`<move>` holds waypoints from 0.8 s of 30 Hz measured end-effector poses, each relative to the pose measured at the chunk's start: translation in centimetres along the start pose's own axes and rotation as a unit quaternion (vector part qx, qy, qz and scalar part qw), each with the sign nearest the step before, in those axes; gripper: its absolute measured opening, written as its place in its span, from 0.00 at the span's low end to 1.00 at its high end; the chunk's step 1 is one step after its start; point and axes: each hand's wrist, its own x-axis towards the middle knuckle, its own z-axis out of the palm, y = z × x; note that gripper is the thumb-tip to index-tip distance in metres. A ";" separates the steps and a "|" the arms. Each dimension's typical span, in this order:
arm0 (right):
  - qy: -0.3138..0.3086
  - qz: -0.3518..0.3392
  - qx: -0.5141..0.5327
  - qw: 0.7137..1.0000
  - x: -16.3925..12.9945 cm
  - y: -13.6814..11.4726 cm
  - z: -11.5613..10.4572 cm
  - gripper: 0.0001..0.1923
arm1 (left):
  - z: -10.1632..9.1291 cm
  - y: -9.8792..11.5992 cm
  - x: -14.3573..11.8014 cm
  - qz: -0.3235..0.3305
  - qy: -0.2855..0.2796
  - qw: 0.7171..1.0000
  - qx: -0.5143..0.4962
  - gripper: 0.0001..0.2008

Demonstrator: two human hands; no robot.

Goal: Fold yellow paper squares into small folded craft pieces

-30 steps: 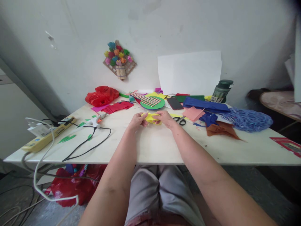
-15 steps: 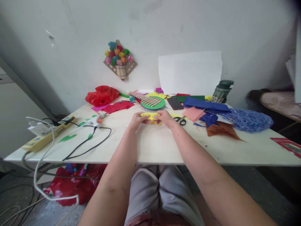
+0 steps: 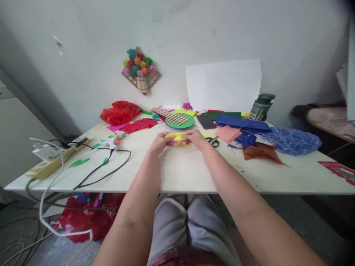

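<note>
Yellow paper [image 3: 177, 138], folded small, is held over the middle of a white bench [image 3: 180, 170], its long axis running side to side between two hands. The left hand [image 3: 160, 142] pinches its left end with fingers curled closed around it; the right hand [image 3: 195, 139] pinches the right end the same way, knuckles up. The two hands nearly meet over the paper, which sits just above the bench top, well apart from the person's body.

Behind the hands lie one pair of black-handled scissors [image 3: 213, 140], just beside the right hand, one dark phone [image 3: 206, 121], and one green disc [image 3: 180, 120] topped with a lattice of sticks. One pink sheet [image 3: 227, 133], one brown sheet [image 3: 260, 152], a long blue roll [image 3: 242, 123] and a heap of blue shredded paper [image 3: 291, 140] spread to the right; one dark jar [image 3: 260, 106] stands by the wall near a white sheet [image 3: 224, 85] propped upright. To the left sit one red plastic bag [image 3: 119, 112], red paper pieces [image 3: 138, 126], one glue gun [image 3: 113, 141] with a black cord [image 3: 105, 170], and one yellow power strip [image 3: 57, 160]. A paper flower piece [image 3: 141, 70] hangs on the wall. Nothing lies between the person and the paper but bare bench.
</note>
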 end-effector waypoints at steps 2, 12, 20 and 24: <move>-0.006 -0.011 0.015 1.000 0.0 0.0 0.0 0.13 | 0.0 0.0 0.0 0.001 -0.005 1.000 -0.011 0.20; -0.035 -0.033 0.059 0.997 -0.1 -0.1 -0.3 0.18 | -0.2 0.0 -0.1 0.006 -0.010 0.998 -0.068 0.15; -0.043 -0.047 0.063 0.996 -0.1 -0.1 -0.3 0.15 | -0.1 0.1 -0.3 0.017 -0.009 0.996 -0.087 0.13; -0.051 -0.054 0.063 0.995 -0.3 -0.4 -0.4 0.12 | -0.1 0.2 -0.2 0.022 -0.012 0.996 -0.086 0.12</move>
